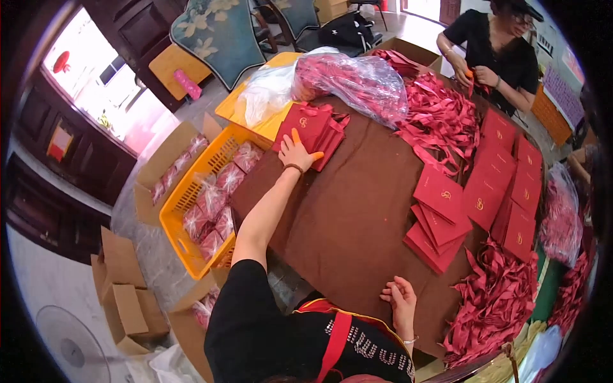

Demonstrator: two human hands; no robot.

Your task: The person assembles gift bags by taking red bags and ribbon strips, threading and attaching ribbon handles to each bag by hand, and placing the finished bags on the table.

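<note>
My left arm reaches across to the far left edge of the table. My left hand [295, 153], with orange covers on some fingertips, lies spread on a stack of dark red paper bags [308, 122]. These bags have a gold emblem and ribbon at their far end. Close to the table's near edge, my right hand [401, 299] hangs with loosely bent fingers and nothing visible in it. Right of it lies a pile of red ribbons [495, 300]. Beyond that hand, more red flat bags [440, 220] lie in a fanned stack.
The brown-covered table [348, 210] also carries rows of red bags [488, 185], a ribbon heap [440, 115] and a clear plastic sack [351, 83]. A yellow crate [167, 220] of wrapped bundles and cardboard boxes [131, 300] stand left. Across the table, another person [495, 57] handles red ribbon.
</note>
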